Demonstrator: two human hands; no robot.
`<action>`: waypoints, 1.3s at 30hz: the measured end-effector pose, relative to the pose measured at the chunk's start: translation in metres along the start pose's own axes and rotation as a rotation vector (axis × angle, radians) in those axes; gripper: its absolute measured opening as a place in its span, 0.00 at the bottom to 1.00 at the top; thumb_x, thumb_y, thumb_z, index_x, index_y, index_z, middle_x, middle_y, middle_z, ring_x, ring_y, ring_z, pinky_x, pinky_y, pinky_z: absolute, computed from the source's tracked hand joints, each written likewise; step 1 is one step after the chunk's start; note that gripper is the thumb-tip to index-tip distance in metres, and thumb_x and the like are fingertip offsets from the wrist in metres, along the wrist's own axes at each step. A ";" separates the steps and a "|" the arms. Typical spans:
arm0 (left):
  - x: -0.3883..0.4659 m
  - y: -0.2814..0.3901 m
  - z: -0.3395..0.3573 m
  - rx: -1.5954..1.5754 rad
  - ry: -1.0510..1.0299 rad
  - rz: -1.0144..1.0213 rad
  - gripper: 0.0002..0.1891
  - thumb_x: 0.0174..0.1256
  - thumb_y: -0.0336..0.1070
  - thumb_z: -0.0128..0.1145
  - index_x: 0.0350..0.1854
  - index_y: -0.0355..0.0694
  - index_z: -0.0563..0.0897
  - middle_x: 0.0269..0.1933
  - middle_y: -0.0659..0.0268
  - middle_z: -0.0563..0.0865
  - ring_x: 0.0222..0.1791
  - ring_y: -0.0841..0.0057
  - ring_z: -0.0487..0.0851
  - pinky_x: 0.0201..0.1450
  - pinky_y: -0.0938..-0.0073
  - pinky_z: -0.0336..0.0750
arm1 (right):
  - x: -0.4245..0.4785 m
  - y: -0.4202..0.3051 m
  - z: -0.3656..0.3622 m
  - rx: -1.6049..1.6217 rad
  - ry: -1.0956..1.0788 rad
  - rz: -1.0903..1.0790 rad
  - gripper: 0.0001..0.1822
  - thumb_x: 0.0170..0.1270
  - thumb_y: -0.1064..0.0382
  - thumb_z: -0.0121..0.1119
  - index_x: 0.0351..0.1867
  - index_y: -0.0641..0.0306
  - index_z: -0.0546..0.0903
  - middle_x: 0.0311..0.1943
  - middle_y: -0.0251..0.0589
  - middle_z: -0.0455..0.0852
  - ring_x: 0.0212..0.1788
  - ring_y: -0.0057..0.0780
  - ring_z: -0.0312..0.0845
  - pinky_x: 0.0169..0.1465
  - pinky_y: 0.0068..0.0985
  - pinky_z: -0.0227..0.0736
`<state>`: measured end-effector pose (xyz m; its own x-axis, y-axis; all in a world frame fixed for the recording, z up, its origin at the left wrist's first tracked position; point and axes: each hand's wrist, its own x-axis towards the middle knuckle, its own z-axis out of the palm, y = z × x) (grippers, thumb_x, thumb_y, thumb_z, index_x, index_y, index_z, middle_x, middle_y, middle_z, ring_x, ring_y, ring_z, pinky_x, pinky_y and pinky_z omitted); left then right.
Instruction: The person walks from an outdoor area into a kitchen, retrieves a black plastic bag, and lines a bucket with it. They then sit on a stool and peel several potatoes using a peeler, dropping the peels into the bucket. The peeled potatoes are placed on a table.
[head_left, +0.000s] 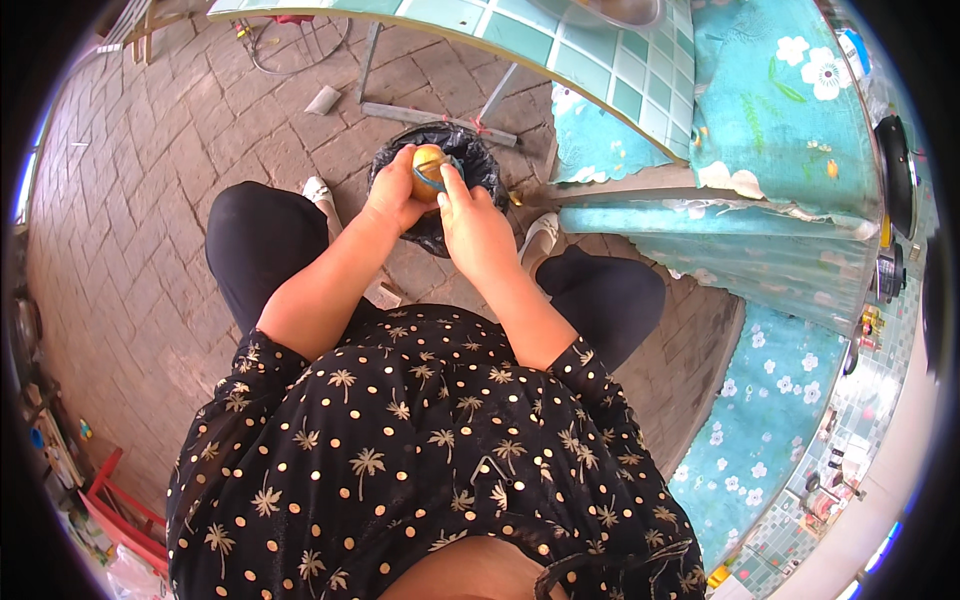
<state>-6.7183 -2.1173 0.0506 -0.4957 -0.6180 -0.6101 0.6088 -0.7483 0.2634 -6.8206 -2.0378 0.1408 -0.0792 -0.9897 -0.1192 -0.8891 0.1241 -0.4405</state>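
My left hand (391, 189) grips a rounded yellow fruit or vegetable (424, 163) from its left side; its exact kind is unclear. My right hand (480, 231) holds a blue peeler (429, 181) against the front of it, the index finger stretched along the tool. Part of the peeler's handle is hidden by the fingers. Both hands are above a bin lined with a black plastic bag (484, 161), which stands on the floor between my feet. The inside of the bin is mostly covered by the hands.
Ahead stands a table with a green-tiled top (517, 37) and a metal leg frame (439, 122). Blue floral cloth (780, 97) hangs at the right, below a tiled counter. A red chair (124, 517) is at the lower left. Brick paving (150, 150) covers the floor.
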 end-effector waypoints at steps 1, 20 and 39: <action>0.000 0.002 0.000 -0.015 -0.041 0.012 0.19 0.70 0.49 0.36 0.47 0.43 0.75 0.41 0.61 0.81 0.43 0.65 0.79 0.51 0.56 0.71 | 0.004 0.000 -0.002 0.031 0.030 -0.019 0.20 0.65 0.55 0.46 0.58 0.52 0.68 0.30 0.52 0.76 0.28 0.50 0.76 0.32 0.40 0.72; 0.024 0.024 -0.003 -0.038 0.143 0.154 0.22 0.65 0.51 0.41 0.45 0.34 0.70 0.40 0.49 0.78 0.42 0.54 0.79 0.46 0.49 0.75 | -0.001 0.012 0.022 0.114 -0.119 0.056 0.20 0.65 0.57 0.44 0.57 0.58 0.66 0.31 0.59 0.78 0.31 0.55 0.77 0.36 0.44 0.73; 0.017 0.005 -0.004 0.037 0.045 0.094 0.12 0.63 0.43 0.50 0.34 0.38 0.77 0.31 0.63 0.82 0.32 0.70 0.80 0.39 0.68 0.76 | 0.013 0.013 0.017 0.166 -0.022 0.012 0.19 0.65 0.57 0.45 0.56 0.59 0.67 0.29 0.58 0.78 0.30 0.55 0.77 0.35 0.43 0.72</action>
<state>-6.7214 -2.1307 0.0385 -0.4088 -0.6747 -0.6145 0.6277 -0.6967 0.3474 -6.8260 -2.0474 0.1186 -0.0777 -0.9865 -0.1444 -0.8012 0.1480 -0.5798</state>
